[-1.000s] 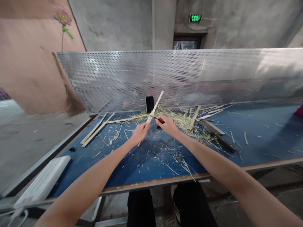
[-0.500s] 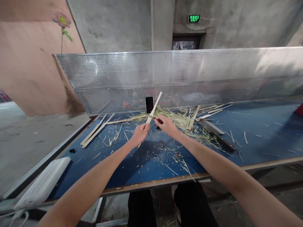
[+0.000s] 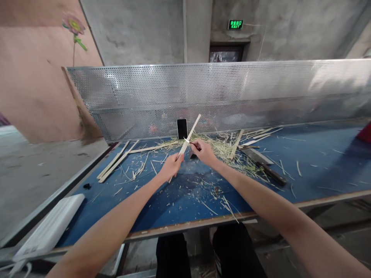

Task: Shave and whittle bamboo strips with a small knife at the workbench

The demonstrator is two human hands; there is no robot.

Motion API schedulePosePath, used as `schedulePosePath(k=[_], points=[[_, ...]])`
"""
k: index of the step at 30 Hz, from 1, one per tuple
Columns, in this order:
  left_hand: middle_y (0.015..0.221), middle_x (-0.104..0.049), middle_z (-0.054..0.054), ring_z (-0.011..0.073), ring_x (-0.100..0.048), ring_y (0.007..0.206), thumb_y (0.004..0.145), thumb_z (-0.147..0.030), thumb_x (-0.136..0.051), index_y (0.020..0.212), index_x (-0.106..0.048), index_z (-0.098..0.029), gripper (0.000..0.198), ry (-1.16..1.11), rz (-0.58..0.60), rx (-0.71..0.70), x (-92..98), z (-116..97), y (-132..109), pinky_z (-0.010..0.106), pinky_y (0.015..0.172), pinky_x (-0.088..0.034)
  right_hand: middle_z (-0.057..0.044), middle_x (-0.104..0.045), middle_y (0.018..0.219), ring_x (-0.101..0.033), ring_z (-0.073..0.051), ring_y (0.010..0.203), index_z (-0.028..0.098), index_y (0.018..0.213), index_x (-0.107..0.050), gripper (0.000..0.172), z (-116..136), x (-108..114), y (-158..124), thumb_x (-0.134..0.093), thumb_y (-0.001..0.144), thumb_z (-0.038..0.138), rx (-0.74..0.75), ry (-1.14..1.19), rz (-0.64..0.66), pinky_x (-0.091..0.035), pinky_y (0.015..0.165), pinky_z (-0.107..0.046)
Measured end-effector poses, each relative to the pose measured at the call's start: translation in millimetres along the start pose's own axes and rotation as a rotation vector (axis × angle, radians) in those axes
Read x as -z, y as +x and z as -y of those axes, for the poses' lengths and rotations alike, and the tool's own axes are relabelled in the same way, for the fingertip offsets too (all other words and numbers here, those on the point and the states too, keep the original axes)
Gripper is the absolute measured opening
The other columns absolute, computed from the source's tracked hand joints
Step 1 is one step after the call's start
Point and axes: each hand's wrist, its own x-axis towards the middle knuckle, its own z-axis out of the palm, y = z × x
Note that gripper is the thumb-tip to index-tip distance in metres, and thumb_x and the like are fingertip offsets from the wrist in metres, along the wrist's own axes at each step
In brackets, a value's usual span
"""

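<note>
My left hand (image 3: 173, 166) is closed around the lower part of a pale bamboo strip (image 3: 193, 129), which slants up and away to the right. In my right hand (image 3: 203, 151) is a small carving knife (image 3: 196, 146) with a dark red handle; its blade lies against the strip just above my left fingers. A thin pale curl stands at the blade. Behind the strip a phone (image 3: 182, 128) leans upright against the perforated metal panel (image 3: 139, 100). A small dark block (image 3: 192, 155) sits beside my right fingers, partly hidden.
Shavings (image 3: 223, 148) are heaped behind my right hand. A cleaver (image 3: 272, 173) lies to the right, near more strips (image 3: 262, 134). Two bamboo strips (image 3: 117, 164) rest at the left. A white power strip (image 3: 53, 222) lies along the left edge of the blue table (image 3: 319, 162).
A pale curl now shows at the knife blade on the strip. The strip's upper end has shifted slightly right. Both hands keep their hold, and the view has moved a little.
</note>
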Motion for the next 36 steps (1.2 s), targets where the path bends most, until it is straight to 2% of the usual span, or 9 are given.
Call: schedulePosePath(k=[7, 12, 17, 24, 30, 36], points=[[0.042, -0.038, -0.011, 0.0093, -0.034, 0.026, 0.104, -0.058, -0.053, 0.084, -0.048, -0.023, 0.04, -0.257, 0.048, 0.016, -2.8, 11, 5, 0.021, 0.031, -0.024, -0.001, -0.067, 0.078, -0.058, -0.018, 0.067, 0.023, 0.095, -0.06, 0.019, 0, -1, -3, -0.056, 0.102, 0.039, 0.048, -0.025, 0.185, -0.042, 0.067, -0.03], [0.043, -0.032, -0.013, 0.0075, -0.03, 0.026, 0.103, -0.058, -0.056, 0.084, -0.049, -0.023, 0.04, -0.388, 0.099, 0.081, -2.6, 8, 6, 0.02, 0.032, -0.021, -0.001, -0.068, 0.079, -0.059, -0.019, 0.067, 0.023, 0.096, -0.06, 0.018, 1, 3, -3, -0.057, 0.102, 0.039, 0.022, -0.142, 0.192, -0.041, 0.066, -0.031], [0.041, -0.032, -0.012, 0.0083, -0.028, 0.026, 0.105, -0.056, -0.051, 0.085, -0.05, -0.023, 0.038, -0.467, 0.166, 0.176, 0.3, 6, 5, 0.02, 0.031, -0.018, -0.003, -0.068, 0.081, -0.059, -0.019, 0.069, 0.023, 0.091, -0.058, 0.017, 1, 2, -1, -0.057, 0.102, 0.037, 0.055, -0.204, 0.199, -0.04, 0.067, -0.031], [0.039, -0.031, -0.012, 0.0084, -0.027, 0.026, 0.106, -0.054, -0.052, 0.083, -0.049, -0.024, 0.038, -0.378, 0.185, 0.148, -3.7, 1, -1, 0.02, 0.031, -0.018, -0.002, -0.065, 0.076, -0.057, -0.019, 0.068, 0.023, 0.088, -0.058, 0.024, -3, 10, 5, -0.053, 0.103, 0.041, 0.038, -0.165, 0.036, -0.042, 0.069, -0.032], [0.039, -0.036, -0.011, 0.0086, -0.028, 0.026, 0.104, -0.056, -0.055, 0.082, -0.048, -0.024, 0.039, -0.339, 0.119, 0.06, -2.5, 3, 1, 0.021, 0.032, -0.021, -0.002, -0.068, 0.079, -0.06, -0.019, 0.069, 0.024, 0.09, -0.058, 0.02, 1, 5, 0, -0.056, 0.101, 0.04, 0.056, -0.096, 0.195, -0.043, 0.068, -0.032], [0.042, -0.035, -0.011, 0.0085, -0.032, 0.026, 0.103, -0.057, -0.056, 0.08, -0.043, -0.025, 0.042, -0.289, 0.079, 0.041, -2.0, 9, 6, 0.021, 0.032, -0.021, 0.0, -0.064, 0.073, -0.055, -0.017, 0.064, 0.024, 0.085, -0.054, 0.023, 4, 0, -1, -0.054, 0.102, 0.04, 0.022, -0.111, 0.149, -0.041, 0.066, -0.031]])
